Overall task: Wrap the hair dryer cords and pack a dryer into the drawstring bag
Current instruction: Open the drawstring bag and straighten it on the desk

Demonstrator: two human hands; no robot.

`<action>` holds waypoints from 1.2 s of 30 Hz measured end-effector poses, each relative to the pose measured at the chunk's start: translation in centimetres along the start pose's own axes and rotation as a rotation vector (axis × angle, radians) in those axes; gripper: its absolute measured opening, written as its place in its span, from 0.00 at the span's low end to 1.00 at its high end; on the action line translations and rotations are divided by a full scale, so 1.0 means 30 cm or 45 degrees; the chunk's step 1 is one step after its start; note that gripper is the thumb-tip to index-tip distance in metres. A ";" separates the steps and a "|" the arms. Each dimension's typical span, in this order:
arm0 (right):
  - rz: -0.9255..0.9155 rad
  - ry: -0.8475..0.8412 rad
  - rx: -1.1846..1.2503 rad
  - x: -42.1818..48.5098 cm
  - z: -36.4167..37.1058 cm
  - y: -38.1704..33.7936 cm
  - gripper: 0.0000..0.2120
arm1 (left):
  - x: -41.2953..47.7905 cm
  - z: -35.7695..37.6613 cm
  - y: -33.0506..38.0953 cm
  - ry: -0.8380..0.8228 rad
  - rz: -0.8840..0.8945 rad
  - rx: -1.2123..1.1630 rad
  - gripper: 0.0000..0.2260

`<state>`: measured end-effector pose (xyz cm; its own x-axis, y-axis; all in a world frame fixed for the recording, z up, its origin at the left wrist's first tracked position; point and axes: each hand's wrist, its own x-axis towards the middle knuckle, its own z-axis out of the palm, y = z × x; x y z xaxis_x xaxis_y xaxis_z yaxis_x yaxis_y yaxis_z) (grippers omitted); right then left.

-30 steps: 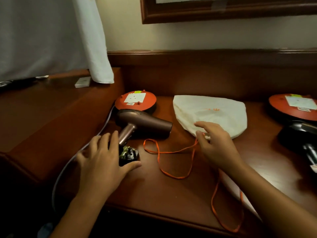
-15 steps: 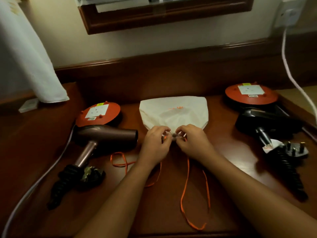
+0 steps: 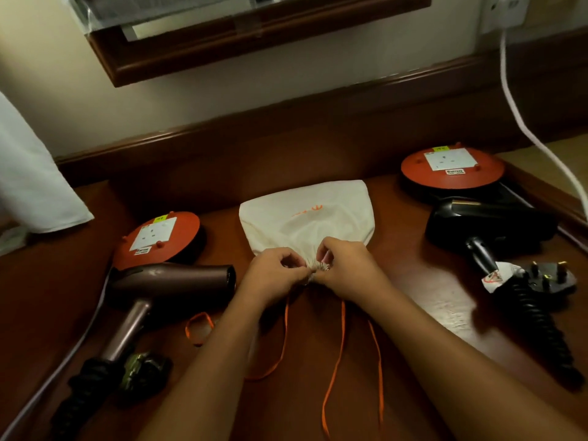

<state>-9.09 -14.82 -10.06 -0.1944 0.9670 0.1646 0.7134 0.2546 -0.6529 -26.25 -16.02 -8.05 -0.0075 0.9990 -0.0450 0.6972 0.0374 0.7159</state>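
Observation:
A cream drawstring bag [image 3: 305,214] lies flat in the middle of the wooden desk, its gathered mouth toward me. My left hand [image 3: 273,276] and my right hand [image 3: 346,268] both pinch that bunched mouth, touching each other. Orange drawstrings [image 3: 342,338] trail from the mouth toward the desk's near edge. A bronze hair dryer [image 3: 171,284] rests at the left, with its coiled black cord and plug [image 3: 143,374] beside the handle. At the right sits a black hair dryer [image 3: 486,224]; its coiled cord [image 3: 537,326] and plug [image 3: 553,276] lie next to it.
Two round orange socket reels stand on the desk, one at the left [image 3: 157,238] and one at the right [image 3: 451,167]. A white cable [image 3: 521,122] runs from a wall outlet down the right side. White cloth [image 3: 28,183] hangs at the far left. A framed mirror [image 3: 222,39] is above.
A second ago my left hand rested by the bronze dryer's plug and my right reached the bag. Both hands have since come together on the bag's mouth, and my view has swung right.

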 end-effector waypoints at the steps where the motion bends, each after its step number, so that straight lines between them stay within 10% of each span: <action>1: 0.004 -0.011 -0.001 0.002 0.001 -0.003 0.15 | 0.006 -0.007 0.007 -0.077 0.000 0.040 0.05; 16: -0.342 0.000 -0.757 0.007 -0.173 0.011 0.09 | -0.019 -0.082 0.107 0.256 0.171 1.158 0.08; 21: -0.017 0.002 -0.974 -0.010 -0.316 0.092 0.27 | -0.037 -0.275 0.018 0.585 0.339 0.995 0.05; 26: -0.120 0.045 -0.941 -0.038 -0.305 0.026 0.35 | -0.114 -0.334 -0.038 0.436 0.390 0.725 0.07; 36: -0.758 0.122 -0.597 -0.135 -0.063 -0.162 0.08 | -0.575 -0.489 -0.327 0.656 -0.114 0.631 0.29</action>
<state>-10.48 -19.95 -6.14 -0.5916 0.6565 0.4679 0.7219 0.6898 -0.0551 -43.47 -33.23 -4.06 -0.3316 0.8825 0.3334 0.9205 0.2253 0.3192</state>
